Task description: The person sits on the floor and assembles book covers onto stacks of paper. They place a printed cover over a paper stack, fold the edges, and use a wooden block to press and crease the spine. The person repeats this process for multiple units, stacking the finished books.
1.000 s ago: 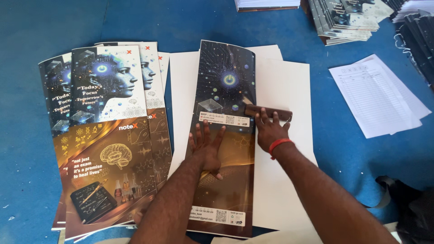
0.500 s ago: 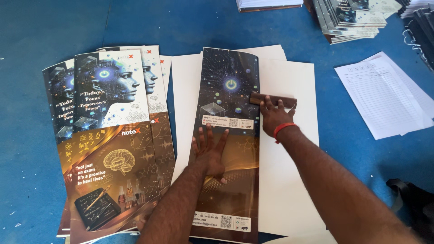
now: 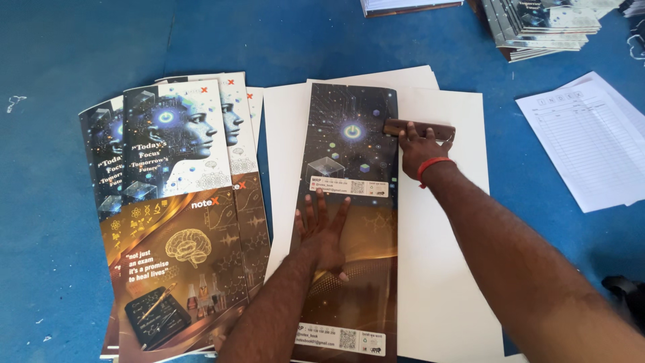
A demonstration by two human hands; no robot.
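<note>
A person's 2 bare hands work over a folded printed cover [image 3: 349, 222] lying flat on white sheets [image 3: 443, 269] spread across a blue surface [image 3: 80, 54]. The cover, dark with a glowing circuit pattern at the top and a bronze swirl lower down, runs lengthwise away from the person, its folded edge along the right side.

The left hand [image 3: 324, 232] lies palm down near the cover's middle, fingers spread wide and pointing away from the body, pinning the cover flat; it grips nothing. The right hand [image 3: 422, 149], a red band at the wrist, is closed over a small brown wooden block [image 3: 418, 129], which sits across the cover's upper right edge, half on the print and half on the white sheet. The 2 hands are apart, the right one farther from the body and to the right of the left.

To the left, just beside the white sheets, lies a fanned pile of matching covers [image 3: 175, 215], face up, showing a pale profile above and a brain drawing below. At far right rests a ruled paper form [image 3: 591, 141], well apart from the hands. A stack of bound books [image 3: 537, 27] stands at the top right corner.
</note>
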